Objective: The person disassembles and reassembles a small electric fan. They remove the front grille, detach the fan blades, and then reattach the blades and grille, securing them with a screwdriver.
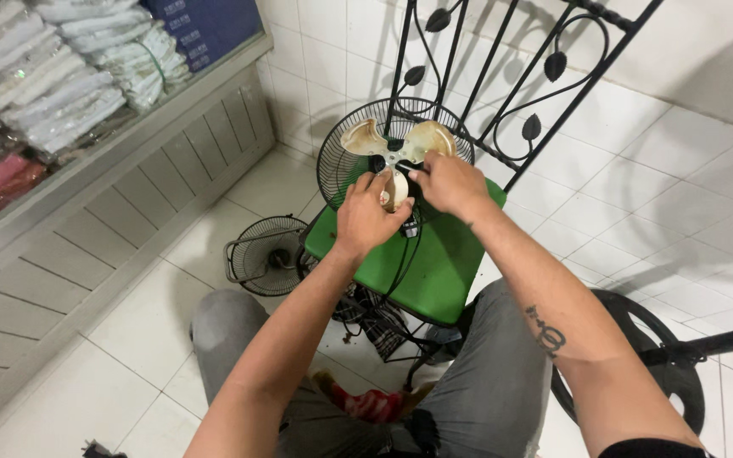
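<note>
Here, left hand, right hand, gripping fan blades

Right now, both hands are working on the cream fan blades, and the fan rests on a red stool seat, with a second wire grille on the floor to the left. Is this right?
Almost. The stool seat is green, not red, as the head view shows. The rest holds: the left hand and the right hand are at the cream fan blades, and a second wire grille lies on the floor to the left.
</note>
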